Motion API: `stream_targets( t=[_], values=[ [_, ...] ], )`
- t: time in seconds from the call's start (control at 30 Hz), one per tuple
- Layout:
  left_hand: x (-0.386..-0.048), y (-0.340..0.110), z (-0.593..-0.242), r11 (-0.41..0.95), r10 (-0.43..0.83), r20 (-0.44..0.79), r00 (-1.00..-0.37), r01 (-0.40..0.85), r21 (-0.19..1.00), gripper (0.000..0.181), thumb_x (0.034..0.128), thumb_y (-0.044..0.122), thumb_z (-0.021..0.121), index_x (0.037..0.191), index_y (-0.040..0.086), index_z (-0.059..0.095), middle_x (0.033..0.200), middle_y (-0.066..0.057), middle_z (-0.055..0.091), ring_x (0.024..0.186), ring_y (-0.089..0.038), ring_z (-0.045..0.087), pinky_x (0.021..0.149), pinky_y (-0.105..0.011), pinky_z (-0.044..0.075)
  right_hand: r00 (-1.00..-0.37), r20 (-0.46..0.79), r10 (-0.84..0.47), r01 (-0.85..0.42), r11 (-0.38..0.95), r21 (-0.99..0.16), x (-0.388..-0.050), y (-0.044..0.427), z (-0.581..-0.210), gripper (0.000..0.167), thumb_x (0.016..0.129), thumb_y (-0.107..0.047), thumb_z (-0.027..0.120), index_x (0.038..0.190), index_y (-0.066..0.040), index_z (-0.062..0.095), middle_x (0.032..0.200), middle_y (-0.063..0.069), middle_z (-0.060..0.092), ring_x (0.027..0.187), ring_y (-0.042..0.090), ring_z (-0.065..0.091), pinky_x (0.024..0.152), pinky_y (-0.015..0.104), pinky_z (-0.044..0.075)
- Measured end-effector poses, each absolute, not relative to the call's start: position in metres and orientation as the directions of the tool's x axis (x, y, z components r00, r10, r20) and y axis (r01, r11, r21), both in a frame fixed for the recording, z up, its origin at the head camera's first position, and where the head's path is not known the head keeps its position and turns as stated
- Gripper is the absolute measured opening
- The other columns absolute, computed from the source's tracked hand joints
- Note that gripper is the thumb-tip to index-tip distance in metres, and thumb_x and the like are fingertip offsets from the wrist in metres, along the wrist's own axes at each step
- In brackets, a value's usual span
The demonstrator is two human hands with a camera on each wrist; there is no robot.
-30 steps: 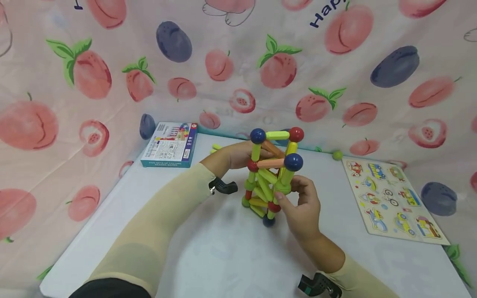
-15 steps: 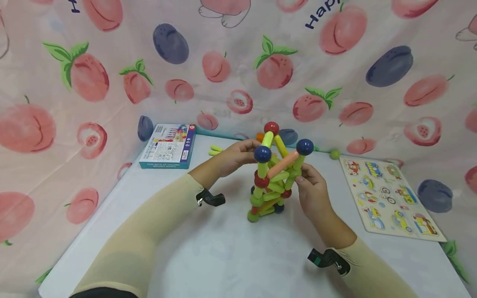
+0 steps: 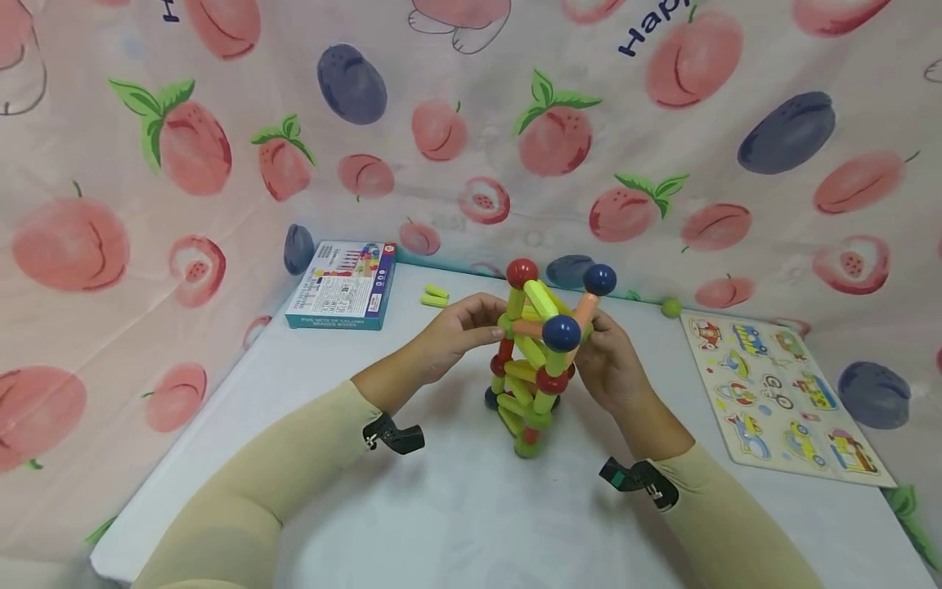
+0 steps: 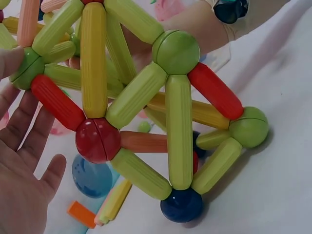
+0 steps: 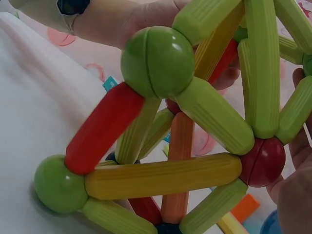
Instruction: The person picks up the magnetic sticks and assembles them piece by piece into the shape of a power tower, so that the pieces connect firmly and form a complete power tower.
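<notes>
A tower of magnetic sticks and balls (image 3: pixel 552 379) stands on the white table between my hands. Most of its sticks are light green, with some yellow, red and orange ones. A red ball (image 3: pixel 522 272) and two dark blue balls top it, one at the back right (image 3: pixel 599 280). My left hand (image 3: pixel 459 335) pinches the tower's left side at a green ball (image 4: pixel 27 68), lower fingers spread in the left wrist view. On the other side my right hand (image 3: pixel 611 364) holds the upper right part, its fingertips partly hidden behind the sticks.
A flat toy box (image 3: pixel 342 286) lies at the back left, with two loose green sticks (image 3: pixel 435 296) beside it. At the right are a picture puzzle board (image 3: pixel 783 401) and a small green ball (image 3: pixel 670 307). Behind the tower sit a blue ball (image 4: pixel 91 175) and an orange piece (image 4: pixel 81 214).
The tower has been turned about its upright axis, so different balls face the front. My left hand has come from behind the tower to its left side.
</notes>
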State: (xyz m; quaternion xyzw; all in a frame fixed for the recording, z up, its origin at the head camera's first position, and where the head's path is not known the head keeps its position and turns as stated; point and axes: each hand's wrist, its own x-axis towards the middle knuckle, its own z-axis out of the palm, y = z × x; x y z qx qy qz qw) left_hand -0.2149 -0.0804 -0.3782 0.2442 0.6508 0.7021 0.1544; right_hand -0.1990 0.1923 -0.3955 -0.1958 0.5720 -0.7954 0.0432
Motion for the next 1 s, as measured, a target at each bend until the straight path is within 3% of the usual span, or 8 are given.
stream_targets(
  t=[0.23, 0.3, 0.37, 0.47, 0.53, 0.67, 0.87, 1.0],
  values=[
    [-0.226, -0.087, -0.38, -0.056, 0.55, 0.159, -0.82, 0.154, 0.987, 0.034, 0.1088, 0.012, 0.058, 0.142, 0.003, 0.06, 0.139, -0.013, 0.064, 0.133, -0.029, 0.059, 0.116, -0.048, 0.045, -0.872, 0.372, -0.319, -0.226, -0.413, -0.883, -0.196, 0.205, -0.392, 0.036, 0.102, -0.021, 0.044, 0.122, -0.02, 0.075, 0.119, -0.001, 0.07, 0.131, 0.022, 0.053, 0.12, 0.046, 0.03],
    [-0.24, -0.099, -0.385, 0.094, 0.509, 0.174, -0.843, 0.255, 0.962, 0.034, 0.1095, 0.015, 0.058, 0.142, 0.005, 0.062, 0.139, -0.012, 0.066, 0.131, -0.028, 0.061, 0.114, -0.046, 0.048, -0.84, 0.444, -0.313, -0.268, -0.473, -0.839, -0.201, 0.211, -0.382, 0.031, 0.106, -0.02, 0.05, 0.124, -0.016, 0.075, 0.12, 0.0, 0.071, 0.126, 0.019, 0.056, 0.115, 0.041, 0.035],
    [-0.259, -0.115, -0.393, 0.357, 0.445, 0.173, -0.879, 0.351, 0.866, 0.033, 0.109, 0.017, 0.06, 0.14, 0.008, 0.066, 0.138, -0.011, 0.068, 0.128, -0.028, 0.063, 0.111, -0.045, 0.049, -0.797, 0.524, -0.3, -0.325, -0.518, -0.791, -0.207, 0.216, -0.368, 0.028, 0.108, -0.018, 0.057, 0.129, -0.01, 0.073, 0.122, 0.002, 0.072, 0.121, 0.018, 0.06, 0.112, 0.038, 0.038],
    [-0.284, -0.14, -0.412, 0.745, 0.347, 0.12, -0.93, 0.351, 0.568, 0.032, 0.1063, 0.021, 0.066, 0.137, 0.013, 0.072, 0.135, -0.011, 0.07, 0.127, -0.03, 0.063, 0.11, -0.048, 0.049, -0.746, 0.584, -0.32, -0.366, -0.536, -0.761, -0.213, 0.22, -0.347, 0.032, 0.107, -0.019, 0.066, 0.135, -0.003, 0.07, 0.123, 0.004, 0.074, 0.121, 0.019, 0.064, 0.112, 0.037, 0.04],
    [-0.295, -0.152, -0.425, 0.859, 0.337, 0.075, -0.939, 0.339, 0.385, 0.035, 0.1054, 0.023, 0.067, 0.138, 0.013, 0.072, 0.137, -0.013, 0.069, 0.13, -0.034, 0.061, 0.113, -0.052, 0.045, -0.736, 0.582, -0.346, -0.366, -0.519, -0.772, -0.214, 0.221, -0.336, 0.033, 0.106, -0.018, 0.068, 0.136, -0.003, 0.07, 0.121, 0.005, 0.075, 0.118, 0.018, 0.066, 0.113, 0.036, 0.042],
    [-0.308, -0.16, -0.446, 0.905, 0.357, 0.061, -0.932, 0.361, 0.225, 0.039, 0.1049, 0.027, 0.069, 0.141, 0.014, 0.07, 0.139, -0.015, 0.067, 0.131, -0.036, 0.06, 0.114, -0.054, 0.044, -0.735, 0.557, -0.386, -0.321, -0.526, -0.788, -0.212, 0.221, -0.327, 0.025, 0.105, -0.012, 0.069, 0.128, -0.003, 0.074, 0.115, 0.005, 0.076, 0.111, 0.019, 0.07, 0.111, 0.037, 0.045],
    [-0.321, -0.152, -0.457, 0.921, 0.337, 0.13, -0.933, 0.355, 0.158, 0.041, 0.1055, 0.026, 0.069, 0.144, 0.014, 0.066, 0.14, -0.012, 0.065, 0.129, -0.034, 0.057, 0.111, -0.054, 0.044, -0.708, 0.578, -0.407, -0.293, -0.576, -0.764, -0.214, 0.219, -0.329, 0.023, 0.105, -0.009, 0.067, 0.125, 0.0, 0.073, 0.112, 0.007, 0.076, 0.108, 0.024, 0.07, 0.108, 0.041, 0.046],
    [-0.328, -0.147, -0.452, 0.94, 0.288, 0.112, -0.951, 0.303, 0.159, 0.033, 0.1075, 0.021, 0.064, 0.139, 0.011, 0.068, 0.128, -0.013, 0.069, 0.119, -0.035, 0.06, 0.108, -0.054, 0.045, -0.694, 0.586, -0.418, -0.273, -0.601, -0.751, -0.217, 0.218, -0.33, 0.024, 0.104, -0.009, 0.068, 0.126, 0.0, 0.073, 0.113, 0.007, 0.076, 0.109, 0.025, 0.071, 0.109, 0.042, 0.045]
  ],
)
